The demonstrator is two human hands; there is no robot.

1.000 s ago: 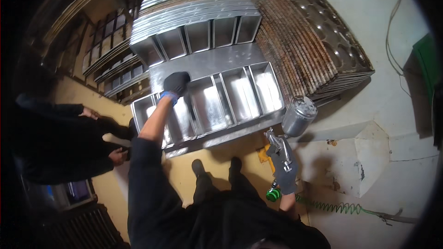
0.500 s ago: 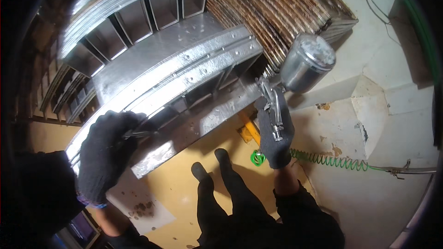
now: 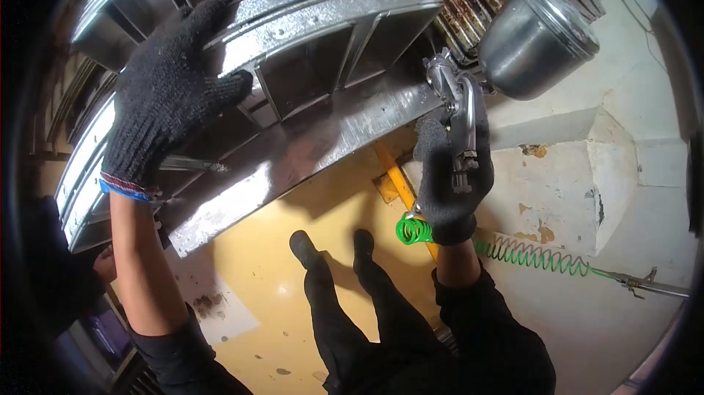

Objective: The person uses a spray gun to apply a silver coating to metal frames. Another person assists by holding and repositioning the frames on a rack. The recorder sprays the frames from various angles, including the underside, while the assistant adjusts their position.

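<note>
Gripping spray gun (image 3: 469,116), R hand (image 3: 440,201) w/ fingers curled; L hand (image 3: 169,91) spread, thumb apart, over pans (image 3: 315,21) nr bench (image 3: 356,122) front edge, contact unclear.

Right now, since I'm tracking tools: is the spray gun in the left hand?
No, the gloved right hand is wrapped around the spray gun.

Glare streaks the metal pans (image 3: 273,34), shadows mark the yellow floor (image 3: 253,259), and corners fade black.
</note>
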